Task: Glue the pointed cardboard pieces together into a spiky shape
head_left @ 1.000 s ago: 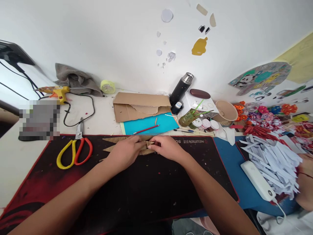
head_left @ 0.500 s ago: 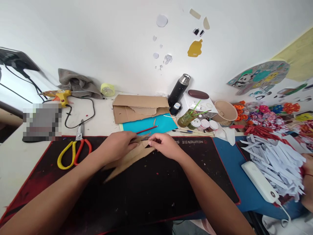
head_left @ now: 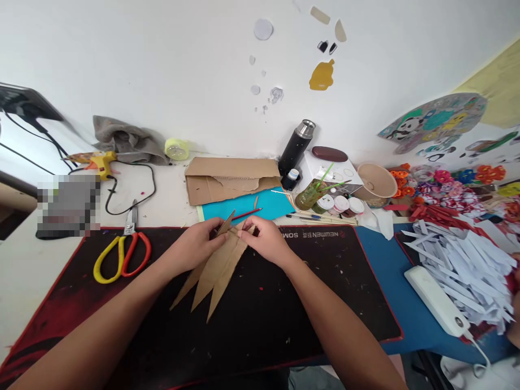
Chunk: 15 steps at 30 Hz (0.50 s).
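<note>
Both hands are at a cut piece of brown cardboard (head_left: 217, 269) with several long pointed tips, held over the black desk mat (head_left: 260, 325). The tips point down and toward me. My left hand (head_left: 197, 242) grips its left side, thumb on top and fingers behind. My right hand (head_left: 266, 241) pinches the upper right end between thumb and fingers. A narrow cardboard point stands up between the hands. Just beyond them a red pencil (head_left: 248, 213) lies on a blue sheet (head_left: 227, 208). Scissors (head_left: 129, 238) with yellow and red handles rest left of my left hand.
Behind the mat lies a folded cardboard piece (head_left: 235, 168), beside a black thermos (head_left: 296, 146) and paint jars (head_left: 340, 205). A yellow glue gun (head_left: 103, 162) with a looped cable sits at left. White paper strips (head_left: 463, 271) and a white power bank (head_left: 436, 300) lie at right.
The cardboard has turned so its pointed tips face more toward me and several now show fanned out. My hands have shifted slightly left, still holding it.
</note>
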{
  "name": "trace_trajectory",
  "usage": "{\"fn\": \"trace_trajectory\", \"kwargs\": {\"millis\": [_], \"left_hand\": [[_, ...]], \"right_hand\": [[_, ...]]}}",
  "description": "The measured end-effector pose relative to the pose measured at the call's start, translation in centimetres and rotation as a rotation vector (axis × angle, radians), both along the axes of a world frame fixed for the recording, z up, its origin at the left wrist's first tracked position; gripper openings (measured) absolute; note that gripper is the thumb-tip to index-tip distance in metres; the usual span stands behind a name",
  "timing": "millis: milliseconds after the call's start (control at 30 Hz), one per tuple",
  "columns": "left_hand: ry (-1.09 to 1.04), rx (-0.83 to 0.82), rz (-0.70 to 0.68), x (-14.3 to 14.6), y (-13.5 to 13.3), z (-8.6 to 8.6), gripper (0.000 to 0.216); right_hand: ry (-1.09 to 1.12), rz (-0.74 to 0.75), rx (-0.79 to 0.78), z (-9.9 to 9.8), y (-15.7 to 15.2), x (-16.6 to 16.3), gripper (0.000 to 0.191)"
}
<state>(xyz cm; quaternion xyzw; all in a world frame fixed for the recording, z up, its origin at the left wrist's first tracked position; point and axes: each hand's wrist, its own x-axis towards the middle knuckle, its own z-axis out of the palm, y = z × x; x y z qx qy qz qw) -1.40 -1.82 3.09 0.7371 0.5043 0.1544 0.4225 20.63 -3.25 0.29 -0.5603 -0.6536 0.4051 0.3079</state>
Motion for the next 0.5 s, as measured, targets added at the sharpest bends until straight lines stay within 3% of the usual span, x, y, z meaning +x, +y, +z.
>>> {"fn": "trace_trajectory", "kwargs": {"millis": [167,267,400,500], "left_hand": [[0.08,0.054,-0.013,0.1,1.0,0.4,0.039],[0.033,0.058,0.027,0.2,1.2,0.3,0.039],[-0.051,0.025,0.151,0.4,0.7,-0.2,0.039],[-0.152,-0.045,0.217,0.5,0.3,-0.4,0.038]], "right_hand": [[-0.012,0.02,0.022,-0.1,-0.4,-0.9,0.013],[0.162,-0.027,-0.029,-0.7,-0.5,-1.2,0.017],[0.456,-0.078,-0.221,-1.1,-0.6,-1.7,0.037],[0.553,-0.096,-0.273,-1.0,-0.5,-2.1,0.04]]}}
